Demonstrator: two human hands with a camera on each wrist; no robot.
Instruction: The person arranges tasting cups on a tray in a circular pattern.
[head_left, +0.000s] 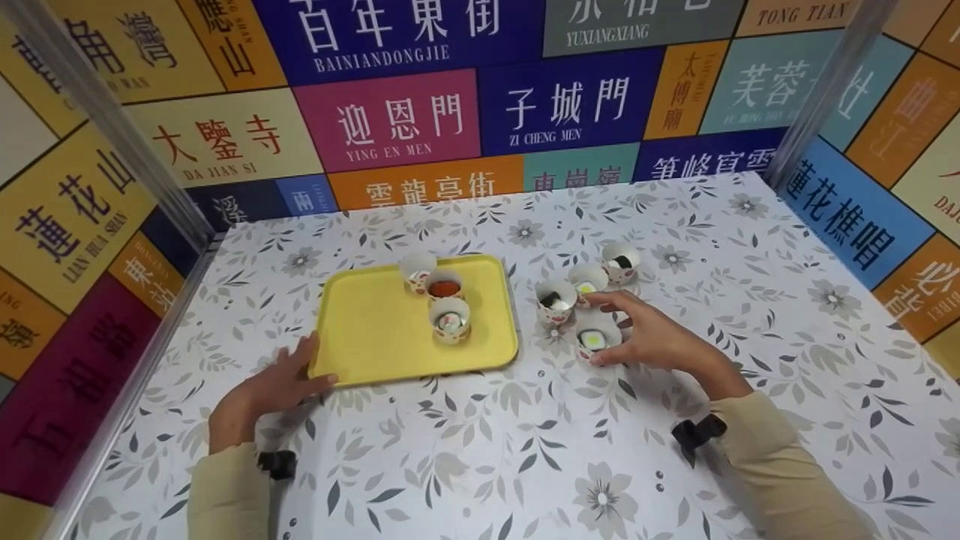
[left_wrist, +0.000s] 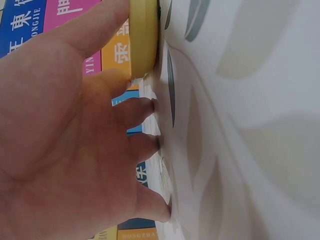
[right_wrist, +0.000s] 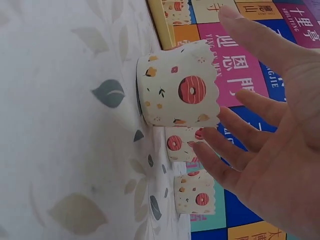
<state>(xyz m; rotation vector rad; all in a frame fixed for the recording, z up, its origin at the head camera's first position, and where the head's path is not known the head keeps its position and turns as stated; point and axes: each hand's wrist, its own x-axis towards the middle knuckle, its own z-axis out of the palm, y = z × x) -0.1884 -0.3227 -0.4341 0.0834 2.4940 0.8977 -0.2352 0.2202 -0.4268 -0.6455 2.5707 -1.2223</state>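
Note:
My left hand (head_left: pixel 281 382) grips the near left corner of a yellow tray (head_left: pixel 375 330) between thumb and forefinger. In the left wrist view its other fingers (left_wrist: pixel 145 200) reach down to the cloth. On the tray's right half stand three patterned paper cups, one with orange-red food (head_left: pixel 445 288) and one with a pale roll (head_left: pixel 450 322). My right hand (head_left: pixel 660 337) is spread around a scalloped paper cup (right_wrist: pixel 175 85) right of the tray. That cup holds a sushi-like piece (head_left: pixel 592 340) with a yellow-green centre. The right wrist view shows the fingers spread beside it, not closed on it.
Behind the right hand's cup stand three more paper cups, one with dark-and-white food (head_left: pixel 556 301) and another (head_left: pixel 621 264) farther back. A white cloth with grey leaves (head_left: pixel 487 450) covers the table. Printed panels (head_left: pixel 390 116) wall the back and sides.

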